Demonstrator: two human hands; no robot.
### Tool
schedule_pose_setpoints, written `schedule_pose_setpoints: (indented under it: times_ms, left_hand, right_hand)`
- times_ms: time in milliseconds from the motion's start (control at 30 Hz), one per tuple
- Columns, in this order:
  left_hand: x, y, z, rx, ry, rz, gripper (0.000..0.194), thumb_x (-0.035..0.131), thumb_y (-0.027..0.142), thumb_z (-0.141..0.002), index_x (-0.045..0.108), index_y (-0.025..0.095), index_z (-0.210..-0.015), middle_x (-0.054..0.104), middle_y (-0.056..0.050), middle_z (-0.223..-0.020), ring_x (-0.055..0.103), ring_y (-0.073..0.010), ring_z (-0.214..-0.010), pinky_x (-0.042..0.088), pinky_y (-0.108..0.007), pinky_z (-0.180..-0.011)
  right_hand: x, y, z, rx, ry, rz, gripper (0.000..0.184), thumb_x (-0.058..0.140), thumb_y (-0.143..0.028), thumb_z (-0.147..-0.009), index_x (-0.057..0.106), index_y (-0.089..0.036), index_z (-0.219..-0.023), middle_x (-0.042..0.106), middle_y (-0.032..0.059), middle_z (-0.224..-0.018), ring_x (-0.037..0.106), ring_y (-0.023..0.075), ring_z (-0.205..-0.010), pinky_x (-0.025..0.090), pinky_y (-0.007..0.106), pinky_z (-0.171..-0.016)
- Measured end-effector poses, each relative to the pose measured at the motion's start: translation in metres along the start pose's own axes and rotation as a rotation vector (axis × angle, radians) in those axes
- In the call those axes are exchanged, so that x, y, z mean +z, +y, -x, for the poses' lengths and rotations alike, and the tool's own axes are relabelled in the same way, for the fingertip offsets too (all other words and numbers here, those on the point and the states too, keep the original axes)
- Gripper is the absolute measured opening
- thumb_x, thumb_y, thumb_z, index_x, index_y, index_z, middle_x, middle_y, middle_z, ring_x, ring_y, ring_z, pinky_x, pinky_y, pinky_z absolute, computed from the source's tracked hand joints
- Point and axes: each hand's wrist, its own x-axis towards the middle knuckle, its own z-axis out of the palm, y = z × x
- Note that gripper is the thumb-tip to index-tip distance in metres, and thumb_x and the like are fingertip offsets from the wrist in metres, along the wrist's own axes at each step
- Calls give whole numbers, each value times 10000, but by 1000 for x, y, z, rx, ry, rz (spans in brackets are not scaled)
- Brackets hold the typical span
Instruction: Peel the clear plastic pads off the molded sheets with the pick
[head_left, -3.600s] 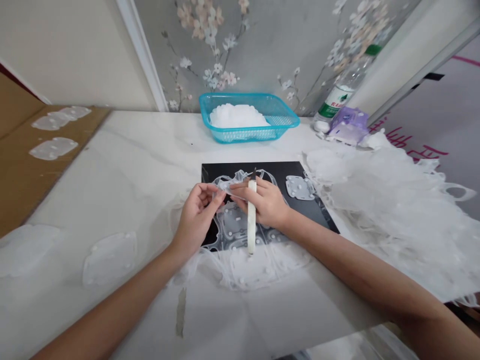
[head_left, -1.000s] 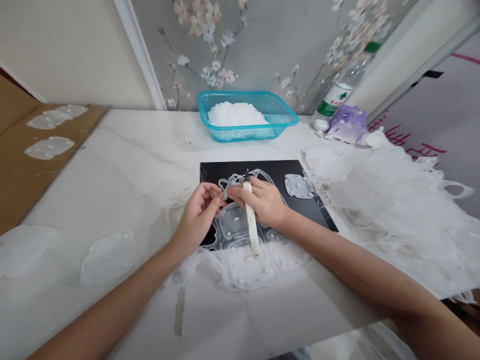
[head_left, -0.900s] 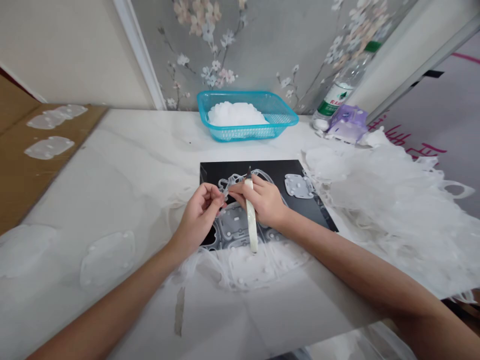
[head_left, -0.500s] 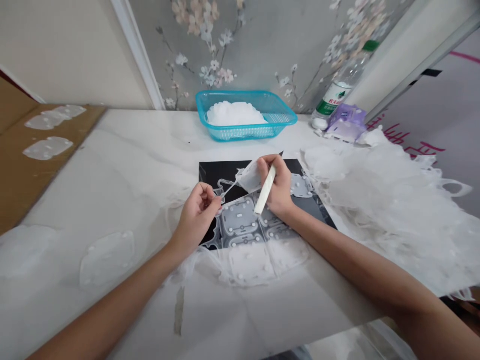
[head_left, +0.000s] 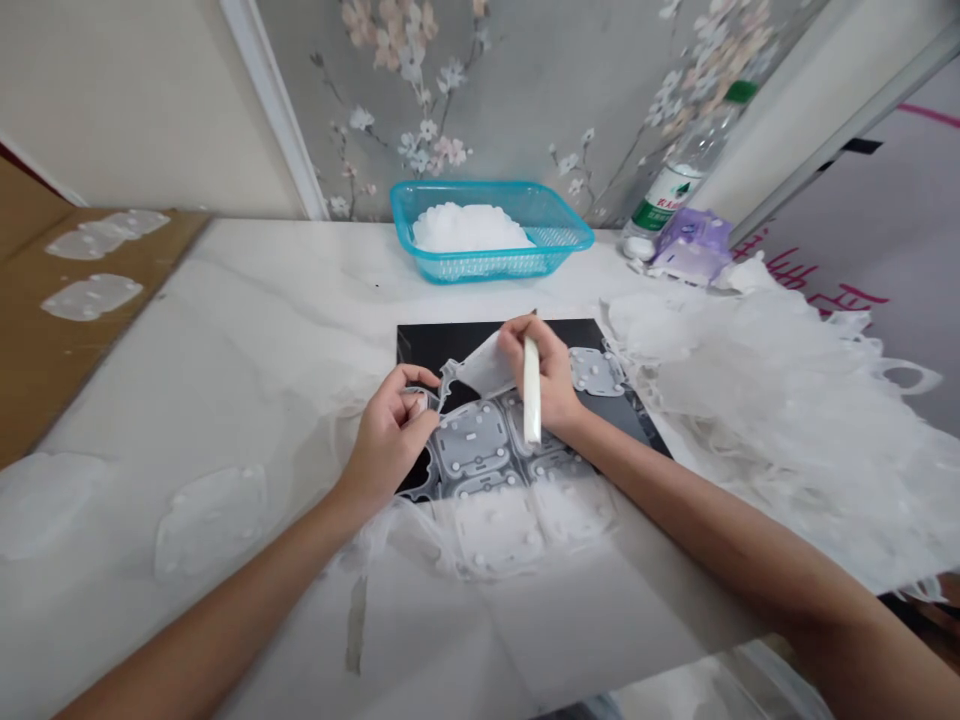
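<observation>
A sheet of translucent molded pads (head_left: 471, 440), studded with small round bumps, lies over a black board (head_left: 427, 340). My left hand (head_left: 394, 425) is closed at the board's left side, its fingertips pinching the sheet's thin clear edging (head_left: 448, 378). My right hand (head_left: 546, 370) grips a slim tool with a flat white handle (head_left: 532, 395) and a dark tip; its kind cannot be made out. The same hand's fingers also hold a lifted translucent pad (head_left: 487, 368), which is tilted up off the board. Another pad (head_left: 598, 371) lies right of this hand.
A blue plastic basket (head_left: 491, 265) of white pads stands at the back. Loose translucent scraps (head_left: 787, 400) heap up on the right, near a bottle (head_left: 675, 190) and a purple packet (head_left: 694, 243). Single pads (head_left: 214, 520) lie at left, some on cardboard (head_left: 45, 370).
My right hand has shifted slightly left and down, and the tool's handle has swung more upright. The edging between my hands has moved. My left fingers have spread a little around it.
</observation>
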Motion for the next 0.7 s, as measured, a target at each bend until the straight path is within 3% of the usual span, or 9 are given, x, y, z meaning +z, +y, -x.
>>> schedule_pose_setpoints:
  times_ms: [133, 267, 400, 567, 700]
  left_hand:
    - [1, 0, 0, -41, -14, -82, 440, 633, 370, -764, 528, 231, -1168, 270, 105, -488, 264, -73, -460, 254, -201, -466]
    - [2, -3, 2, 18, -12, -223, 508, 617, 356, -793, 515, 217, -1271, 242, 109, -490, 239, -66, -459, 247, -197, -476]
    - [3, -3, 5, 161, 29, -395, 503, 566, 301, -828, 476, 276, -1322, 260, 105, -496, 274, -70, -463, 297, -188, -511]
    - [4, -2, 5, 231, 23, -631, 478, 593, 375, -809, 528, 292, -1275, 300, 99, -490, 318, -73, -449, 283, -194, -486]
    - [0, -5, 2, 182, -40, -530, 264, 513, 443, -854, 640, 217, -904, 361, 75, -498, 347, -73, -461, 256, -205, -463]
  right_hand:
    - [-1, -13, 2, -14, -255, -69, 218, 516, -367, -865, 489, -181, -755, 627, 20, -728, 559, 128, -645, 450, 274, -647]
    - [1, -11, 3, -144, -276, 121, 315, 709, -404, -711, 547, -186, -871, 647, 46, -869, 590, 166, -780, 463, 282, -705]
    - [3, -7, 5, -322, -294, 258, 147, 649, -316, -799, 622, -201, -887, 647, 28, -795, 580, 148, -743, 452, 251, -667]
    - [3, -12, 11, -480, -227, 289, 102, 555, -246, -867, 632, -185, -838, 619, 15, -665, 550, 116, -616, 430, 219, -580]
    - [2, -14, 14, -539, -227, 316, 121, 541, -239, -871, 630, -172, -825, 652, 19, -684, 560, 105, -593, 434, 206, -575]
